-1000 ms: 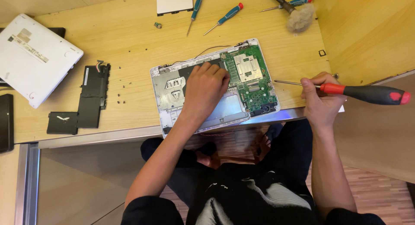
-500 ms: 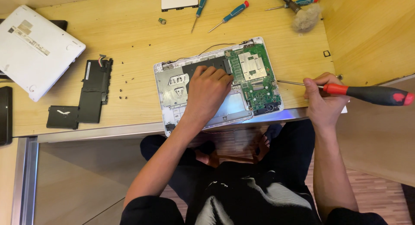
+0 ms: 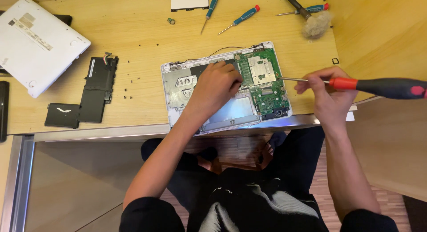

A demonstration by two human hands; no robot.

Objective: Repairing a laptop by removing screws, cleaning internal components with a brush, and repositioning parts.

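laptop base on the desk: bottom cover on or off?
Off. The laptop base lies open, its green circuit board exposed. The white cover lies apart at the desk's left, beside the black battery.

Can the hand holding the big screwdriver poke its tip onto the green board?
Probably yes. The right hand holds the red-and-black screwdriver with its tip at the green board's edge, and nothing lies between. The left hand rests further left, clear of it.

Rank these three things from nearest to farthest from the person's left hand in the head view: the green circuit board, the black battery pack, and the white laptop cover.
Measured from the left hand:
1. Green circuit board, just to its right inside the opened laptop.
2. Black battery pack, off to its left on the table.
3. White laptop cover, farthest, at the table's upper left corner.
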